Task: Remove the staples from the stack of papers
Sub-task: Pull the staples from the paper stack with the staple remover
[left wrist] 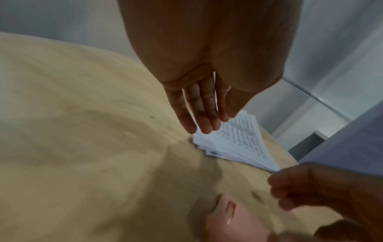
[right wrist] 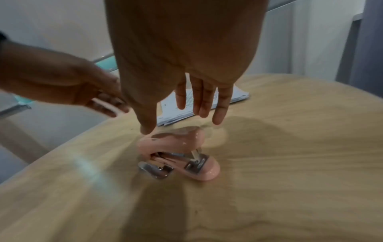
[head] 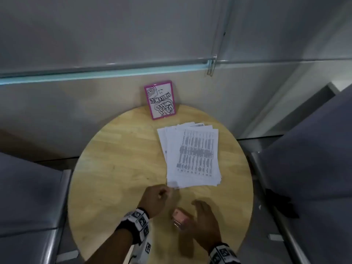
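right hand hovers above pink stapler, fingers straight

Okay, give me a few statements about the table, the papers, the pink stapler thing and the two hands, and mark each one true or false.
1. The stack of papers lies on the round wooden table. True.
2. The right hand grips the pink staple remover. False: its fingers hang straight above it, apart.
3. The left hand is near the stack's near corner. True.
4. The staple remover rests on top of the papers. False: it lies on bare table, nearer the person.
5. A pink-framed picture leans at the table's far edge. True.
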A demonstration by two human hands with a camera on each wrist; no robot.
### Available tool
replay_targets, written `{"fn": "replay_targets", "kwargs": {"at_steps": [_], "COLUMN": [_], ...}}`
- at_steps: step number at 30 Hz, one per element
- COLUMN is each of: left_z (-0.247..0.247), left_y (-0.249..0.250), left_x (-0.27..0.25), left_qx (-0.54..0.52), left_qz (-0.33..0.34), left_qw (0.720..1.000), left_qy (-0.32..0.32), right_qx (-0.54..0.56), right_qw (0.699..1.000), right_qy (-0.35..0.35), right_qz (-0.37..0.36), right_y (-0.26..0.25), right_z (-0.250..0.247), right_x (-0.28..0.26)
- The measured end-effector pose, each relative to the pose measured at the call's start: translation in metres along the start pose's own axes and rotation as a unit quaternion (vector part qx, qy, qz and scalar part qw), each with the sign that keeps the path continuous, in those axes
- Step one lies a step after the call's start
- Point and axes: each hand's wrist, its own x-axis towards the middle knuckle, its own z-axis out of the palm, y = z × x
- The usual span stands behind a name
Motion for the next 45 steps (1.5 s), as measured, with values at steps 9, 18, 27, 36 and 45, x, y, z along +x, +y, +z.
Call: {"fn": "replay_targets", "kwargs": {"at_steps": [9,18,27,36,45], "left_z": [0.035,0.05,0.049,0.049,0.033], "left_y": [-0.001,-0.031,-0.056,-0.082,-0.06], "left_x": [0.104,0.146,0.02,-0.106,-0.078], "left_qx": [0.078,0.313,0.287,0.186,0.194], "left_qz": [0.01,0.08,0.043,-0.025,-0.014], "left_qw": [0.997,0.938,0.95,0.979,0.981], "left_qy": [-0.013,-0.124,-0.116,-0.074,-0.017], "right_qx": [-0.006,0.112,0.198,0.123,0.104], "right_qw": [0.992,0.987,0.952,0.975,0.981], "right_qy": [-0.023,0.103,0.234,0.185,0.162], "right_qz": [-0.12,-0.043,0.003,0.018,0.017], "right_y": [0.018,0.042,0.016,-0.011,-0.021], "right_z": [0.03,0.03,-0.01,0.019,0.046], "right_x": [0.018,0.012,0.037,0.057,0.058]}}
